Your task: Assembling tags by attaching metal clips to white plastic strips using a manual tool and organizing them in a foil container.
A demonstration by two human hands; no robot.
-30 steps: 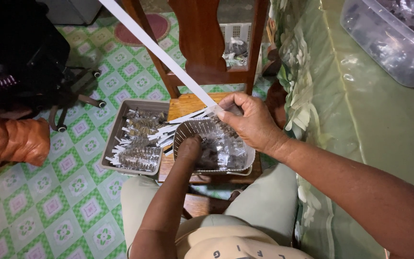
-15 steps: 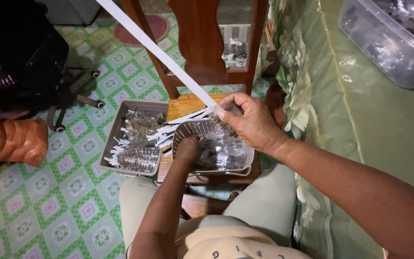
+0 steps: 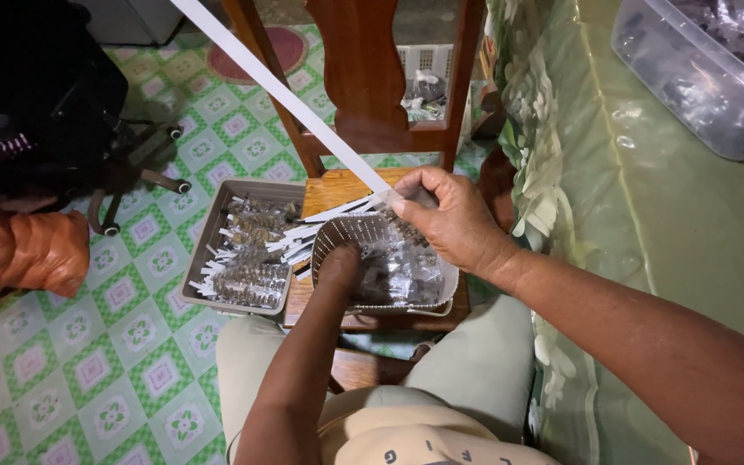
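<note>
White tape (image 3: 277,86) runs taut on a slant from the top left of the head view down to the right hand (image 3: 454,220), whose fingers (image 3: 413,185) are pinched shut on its lower end, right over the basket (image 3: 437,297) — held there, it seems, so that whatever hangs from the end stays above the basket and not the floor. That basket is a round mesh one, filled with small clear packets of dark pieces, and it sits on the wooden seat of a chair (image 3: 363,77), just in front of the person's knees, where both arms reach it without stretching. The left hand (image 3: 339,263) is sunk into the basket's near-left side; its fingers are buried among the packets, so I cannot tell whether they are closed on anything. Just left of the basket, overhanging the seat's edge, lies a grey tray (image 3: 210,237) with rows of filled packets and loose white strips (image 3: 307,232) fanned between tray and basket — sorted stock kept apart from the loose heap, by the look of it. A green plastic-covered desk (image 3: 647,241) rises on the right, carrying a clear tub (image 3: 691,77) of dark parts, well apart from the hands. Patterned green floor tiles (image 3: 88,370) show at the left, with a brown bag (image 3: 19,254) resting on them.
</note>
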